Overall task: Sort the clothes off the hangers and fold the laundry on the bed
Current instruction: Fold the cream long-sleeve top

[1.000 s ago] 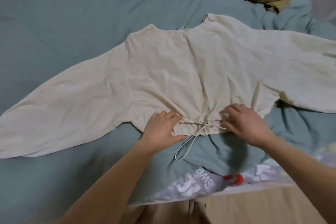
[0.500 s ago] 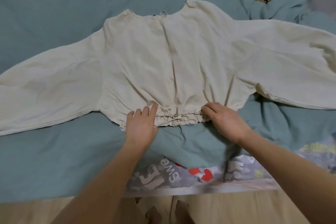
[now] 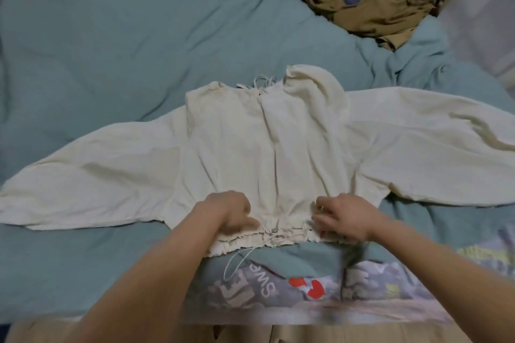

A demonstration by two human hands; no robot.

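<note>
**Hem gripped, sleeves spread sideways**

A cream long-sleeved drawstring blouse (image 3: 267, 153) is laid flat near the near edge of the teal-covered bed (image 3: 111, 36), long axis left-to-right. Its gathered hem is pinched by the left hand (image 3: 228, 211) and right hand (image 3: 345, 217), equally near.

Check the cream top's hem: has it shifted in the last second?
Yes, toward the person. The hem now lies closer to the red heart print on the sheet.

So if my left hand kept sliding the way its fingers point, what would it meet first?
Probably the drawstring knot at the middle of the cream top's hem; your left hand points rightward along that gathered edge.
</note>
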